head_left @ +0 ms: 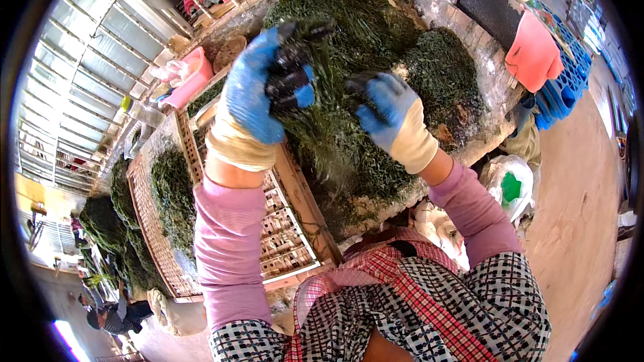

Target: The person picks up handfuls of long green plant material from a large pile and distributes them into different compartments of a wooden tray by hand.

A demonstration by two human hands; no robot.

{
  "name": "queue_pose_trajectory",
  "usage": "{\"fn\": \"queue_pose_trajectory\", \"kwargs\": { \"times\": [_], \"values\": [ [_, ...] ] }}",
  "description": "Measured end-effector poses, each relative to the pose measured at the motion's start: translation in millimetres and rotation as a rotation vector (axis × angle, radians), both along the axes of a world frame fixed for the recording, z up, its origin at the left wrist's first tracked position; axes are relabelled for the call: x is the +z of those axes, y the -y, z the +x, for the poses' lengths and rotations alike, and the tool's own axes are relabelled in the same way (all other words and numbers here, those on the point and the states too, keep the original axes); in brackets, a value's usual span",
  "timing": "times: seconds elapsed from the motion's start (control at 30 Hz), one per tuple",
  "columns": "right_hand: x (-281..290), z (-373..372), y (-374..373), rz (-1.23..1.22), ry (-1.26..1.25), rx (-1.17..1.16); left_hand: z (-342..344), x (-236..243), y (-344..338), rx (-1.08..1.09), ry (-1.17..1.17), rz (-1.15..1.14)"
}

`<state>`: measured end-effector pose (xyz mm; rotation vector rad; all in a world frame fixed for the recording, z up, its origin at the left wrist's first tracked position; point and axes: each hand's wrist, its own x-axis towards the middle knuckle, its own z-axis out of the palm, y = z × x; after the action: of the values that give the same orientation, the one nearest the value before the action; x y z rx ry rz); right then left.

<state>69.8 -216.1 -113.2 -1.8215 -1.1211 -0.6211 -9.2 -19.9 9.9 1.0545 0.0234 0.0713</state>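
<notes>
Dark plant heap [439, 60], rough and fibrous, moist-looking. Above the heap: gloves [251, 90], matt blue-and-black coating, cream cloth cuffs. Beneath the heap: desk [494, 70], coarse, stone-like. Left of the heap: wooden frame [310, 204], matt; pink tub [194, 77], smooth plastic. Right of the heap: crates [562, 97], blue plastic.

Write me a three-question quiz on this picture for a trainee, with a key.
1. What does the left hand hold?
2. True or false: the pink basin shows to the left of that hand in the picture.
3. What colour are the ribbed sleeves on the forearms? a) green b) lilac-pink c) yellow

Key: 1. A bunch of dark green strands. 2. True. 3. b
</notes>
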Motion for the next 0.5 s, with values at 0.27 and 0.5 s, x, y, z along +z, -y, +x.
{"fn": "queue_pose_trajectory", "kwargs": {
  "times": [0.27, 0.5],
  "values": [
    [39, 39, -49, -0.739, 0.294, -0.265, 26, 109, 13, 0.168, 0.954, 1.198],
    [-187, 26, -23, -1.236, -0.630, -0.151, 52, 199, 11, 0.331, 0.760, 0.871]
  ]
}}
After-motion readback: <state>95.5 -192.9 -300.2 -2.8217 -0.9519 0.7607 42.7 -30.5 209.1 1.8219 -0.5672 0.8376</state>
